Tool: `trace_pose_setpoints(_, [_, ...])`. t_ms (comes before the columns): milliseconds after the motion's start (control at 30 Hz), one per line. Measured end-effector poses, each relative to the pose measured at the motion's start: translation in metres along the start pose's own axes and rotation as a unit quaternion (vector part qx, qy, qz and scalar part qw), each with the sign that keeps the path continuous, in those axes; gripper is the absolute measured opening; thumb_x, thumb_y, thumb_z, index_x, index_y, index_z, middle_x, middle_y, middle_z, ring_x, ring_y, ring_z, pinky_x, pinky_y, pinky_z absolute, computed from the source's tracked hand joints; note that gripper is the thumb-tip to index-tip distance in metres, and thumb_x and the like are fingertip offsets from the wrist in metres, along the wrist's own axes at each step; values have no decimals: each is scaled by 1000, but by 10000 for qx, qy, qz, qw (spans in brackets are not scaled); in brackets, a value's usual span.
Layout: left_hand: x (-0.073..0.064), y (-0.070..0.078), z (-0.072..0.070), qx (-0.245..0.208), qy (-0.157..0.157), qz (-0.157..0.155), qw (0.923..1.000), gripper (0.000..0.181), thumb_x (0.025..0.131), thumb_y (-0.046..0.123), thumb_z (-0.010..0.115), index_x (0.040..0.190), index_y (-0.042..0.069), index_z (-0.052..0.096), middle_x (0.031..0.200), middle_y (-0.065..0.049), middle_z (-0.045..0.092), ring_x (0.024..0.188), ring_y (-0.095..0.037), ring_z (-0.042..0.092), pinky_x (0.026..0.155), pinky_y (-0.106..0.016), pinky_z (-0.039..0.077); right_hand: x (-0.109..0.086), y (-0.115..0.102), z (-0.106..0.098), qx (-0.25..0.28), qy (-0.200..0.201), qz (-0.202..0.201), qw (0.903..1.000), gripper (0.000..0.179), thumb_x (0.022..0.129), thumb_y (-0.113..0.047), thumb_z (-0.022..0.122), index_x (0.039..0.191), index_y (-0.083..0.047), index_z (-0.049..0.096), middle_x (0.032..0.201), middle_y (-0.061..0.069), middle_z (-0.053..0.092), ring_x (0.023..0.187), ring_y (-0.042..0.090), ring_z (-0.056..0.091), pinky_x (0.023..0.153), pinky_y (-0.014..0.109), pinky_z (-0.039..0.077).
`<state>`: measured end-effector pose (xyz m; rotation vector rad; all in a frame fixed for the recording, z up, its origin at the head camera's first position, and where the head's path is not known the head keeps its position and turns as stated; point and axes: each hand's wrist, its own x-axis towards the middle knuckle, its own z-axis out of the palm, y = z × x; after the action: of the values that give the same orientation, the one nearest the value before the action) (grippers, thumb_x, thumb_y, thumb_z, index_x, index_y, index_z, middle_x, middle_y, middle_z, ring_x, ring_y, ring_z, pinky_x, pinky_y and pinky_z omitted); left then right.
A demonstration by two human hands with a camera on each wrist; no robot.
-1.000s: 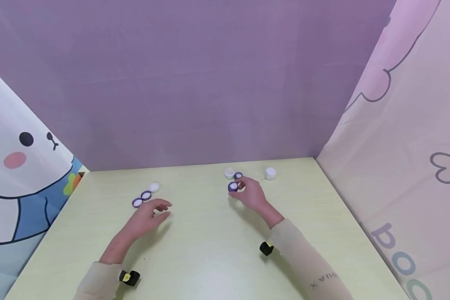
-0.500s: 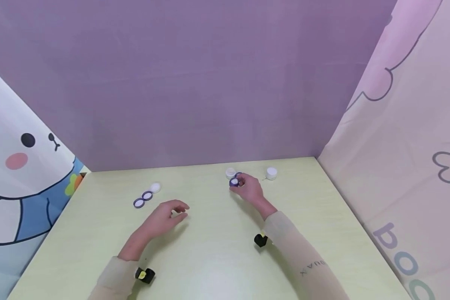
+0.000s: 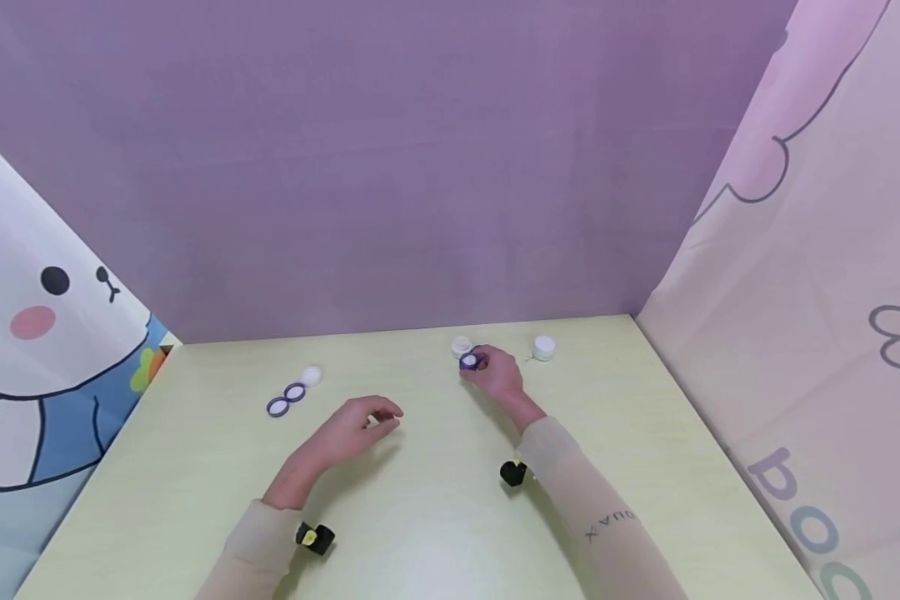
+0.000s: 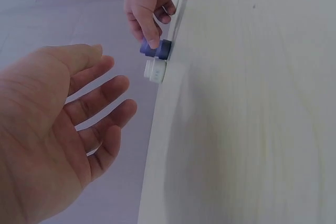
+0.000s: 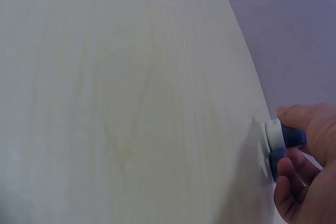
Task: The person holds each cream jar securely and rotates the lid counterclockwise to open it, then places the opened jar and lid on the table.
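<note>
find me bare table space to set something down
Bare: the pale wooden table between the beige sleeves, and right of the right sleeve. Crowded: around the right hand, gripping a round blue-and-white piece beside a round white container, and by two purple-rimmed white discs left of the left hand.

A pale wood-grain desk (image 3: 420,500) meets a plain purple backdrop (image 3: 390,167). On the left hangs a sheet (image 3: 63,433) printed with a white cartoon animal (image 3: 60,225); on the right, a pinkish panel (image 3: 780,333) with a flower outline (image 3: 891,332). Soft light glows on the desk.
</note>
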<state>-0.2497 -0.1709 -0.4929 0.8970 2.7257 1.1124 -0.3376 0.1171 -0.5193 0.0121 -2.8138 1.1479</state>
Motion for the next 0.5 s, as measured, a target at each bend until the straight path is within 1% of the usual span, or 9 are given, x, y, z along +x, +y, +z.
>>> trace_pose_setpoints(100, [2,1,1,-9,-47,-71,10000,21,97,21,63,112,10,69,98,12,64,92,-9,59,81,-37,50,3,4,2,-5,9,41,10000,43,77,-31,83,114,-14,69,84,-2,64,77,16,60,68,32,48])
trace_pose_setpoints(267, [4,2,1,-62,-100,-135,9998,21,97,21,62,113,10,69,97,14,64,91,-8,59,81,-35,49,7,7,5,75,13,109,9999,39,77,-30,82,111,-16,70,84,-3,65,78,16,60,70,33,49])
trace_pose_setpoints(500, [6,-4,3,-153,-163,-193,9996,20,97,20,62,112,10,69,96,14,64,90,-7,59,80,-33,50,10,6,10,10,-49,166,9998,36,77,-31,82,109,-20,71,82,-4,65,76,15,60,67,33,47])
